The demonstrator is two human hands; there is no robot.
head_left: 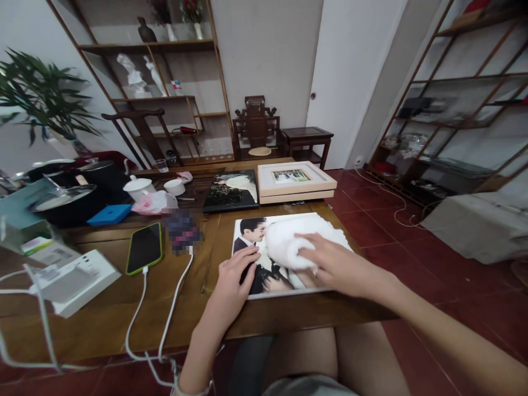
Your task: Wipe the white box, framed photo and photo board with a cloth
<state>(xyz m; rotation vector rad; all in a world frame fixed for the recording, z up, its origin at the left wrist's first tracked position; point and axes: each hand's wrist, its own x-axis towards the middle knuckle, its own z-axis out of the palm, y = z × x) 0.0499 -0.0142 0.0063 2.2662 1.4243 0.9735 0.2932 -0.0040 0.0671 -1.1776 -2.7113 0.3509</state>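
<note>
A large photo print (pixel 253 242) of two people lies flat near the front edge of the wooden table (pixel 103 319). My left hand (pixel 235 280) rests on its lower left part, fingers spread flat. My right hand (pixel 330 261) presses a bunched white cloth (pixel 284 245) onto the middle of the print, fingers curled over the cloth.
Behind the print lie a dark photo panel (pixel 231 192) and stacked light wooden frames (pixel 295 181). To the left are a green-cased phone (pixel 144 247) on a white cable, a white box (pixel 74 280), a blue box (pixel 109 214), cups and pots. Shelving stands on both sides.
</note>
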